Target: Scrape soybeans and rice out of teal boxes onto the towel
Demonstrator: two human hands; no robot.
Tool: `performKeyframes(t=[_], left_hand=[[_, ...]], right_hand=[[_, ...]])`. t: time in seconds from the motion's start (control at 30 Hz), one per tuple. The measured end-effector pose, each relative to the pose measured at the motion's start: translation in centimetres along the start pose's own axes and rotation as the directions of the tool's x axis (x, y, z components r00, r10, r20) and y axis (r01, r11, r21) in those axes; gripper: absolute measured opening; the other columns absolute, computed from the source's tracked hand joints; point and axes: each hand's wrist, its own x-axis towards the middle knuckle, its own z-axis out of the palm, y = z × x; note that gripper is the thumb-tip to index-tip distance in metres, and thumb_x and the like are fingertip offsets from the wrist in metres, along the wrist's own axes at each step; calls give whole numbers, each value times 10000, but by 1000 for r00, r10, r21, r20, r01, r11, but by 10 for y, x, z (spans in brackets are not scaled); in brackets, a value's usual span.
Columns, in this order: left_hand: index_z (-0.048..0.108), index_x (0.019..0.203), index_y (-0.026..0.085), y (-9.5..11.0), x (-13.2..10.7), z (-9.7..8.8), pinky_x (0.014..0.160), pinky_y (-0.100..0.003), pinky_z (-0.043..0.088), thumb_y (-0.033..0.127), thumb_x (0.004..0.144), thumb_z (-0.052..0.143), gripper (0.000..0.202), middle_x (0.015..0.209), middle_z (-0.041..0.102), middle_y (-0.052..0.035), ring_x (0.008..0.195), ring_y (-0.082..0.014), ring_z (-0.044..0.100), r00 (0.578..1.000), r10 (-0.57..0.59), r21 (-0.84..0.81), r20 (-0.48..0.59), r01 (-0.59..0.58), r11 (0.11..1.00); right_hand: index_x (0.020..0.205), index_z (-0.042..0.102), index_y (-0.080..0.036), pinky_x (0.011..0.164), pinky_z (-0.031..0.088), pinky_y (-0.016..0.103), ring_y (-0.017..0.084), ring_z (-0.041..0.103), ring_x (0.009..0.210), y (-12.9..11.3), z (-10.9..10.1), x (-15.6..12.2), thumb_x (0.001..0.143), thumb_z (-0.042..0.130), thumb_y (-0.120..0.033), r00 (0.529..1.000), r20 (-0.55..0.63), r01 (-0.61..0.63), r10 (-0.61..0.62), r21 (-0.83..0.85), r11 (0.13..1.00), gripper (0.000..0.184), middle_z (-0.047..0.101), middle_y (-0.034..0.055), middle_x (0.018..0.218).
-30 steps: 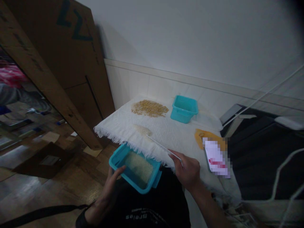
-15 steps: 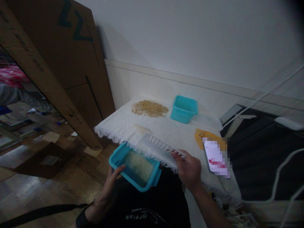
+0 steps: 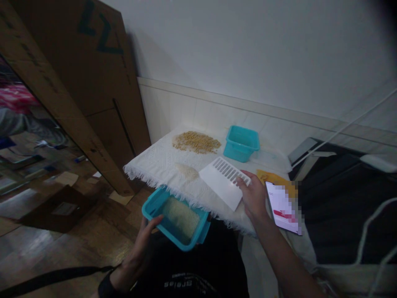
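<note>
My left hand (image 3: 143,242) grips the near left side of a teal plastic tub (image 3: 186,247), its thumb over the rim. White grains that look like rice (image 3: 182,215) cover the bottom of this tub, which is held just off the table's front edge. In my right hand (image 3: 256,196) is a flat white slotted plastic scraper (image 3: 219,185), pinched at its slotted end above the cloth. Left of the scraper lies a small pale pile of grains (image 3: 187,171). Farther back, a wider heap of tan beans (image 3: 197,141) is spread out.
A second teal tub (image 3: 238,152) stands on the white fringed cloth (image 3: 155,157) near the wall. Right of my right hand lie a phone (image 3: 281,207) and an orange-yellow packet (image 3: 266,176). A tall cardboard box (image 3: 102,82) rises on the left.
My right hand has moved the scraper up and to the right, away from the tub and over the cloth, turning its flat face more into view. The left hand and its tub stay put.
</note>
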Motion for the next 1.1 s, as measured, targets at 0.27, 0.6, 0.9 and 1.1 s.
performKeyframes(t=[0.27,0.6,0.9,1.1], left_hand=[[503,1377,302,6,-4,4,891,-492,596,333,822,733,602,1290,682,-98,1053,-314,718,1000,-17,5,0,17,1000],[506,1392,320,8,-4,3,921,-491,584,332,820,742,619,1273,699,-92,1111,-312,698,1000,-21,-20,-12,21,1000],[491,1398,309,12,-4,4,887,-494,598,341,820,740,631,1270,694,-106,1073,-317,714,999,-38,-8,-22,38,999],[531,1349,297,10,1,0,932,-464,577,315,814,745,576,1252,703,-96,1097,-294,705,999,-14,-7,-48,14,1000]], right_hand=[[1053,661,-171,679,539,353,204,658,713,2,5,-12,630,842,-521,978,104,-200,182,194,960,578,718,32,790],[1076,645,-180,644,542,337,202,668,696,-9,15,-32,661,837,-543,949,248,-246,193,203,948,583,726,30,791],[1074,655,-198,674,543,321,187,666,710,-19,14,-20,695,834,-498,972,219,-138,83,253,957,515,713,17,778],[1107,652,-203,702,546,340,203,680,747,-9,19,-7,750,794,-496,981,191,-23,-14,192,981,483,719,36,842]])
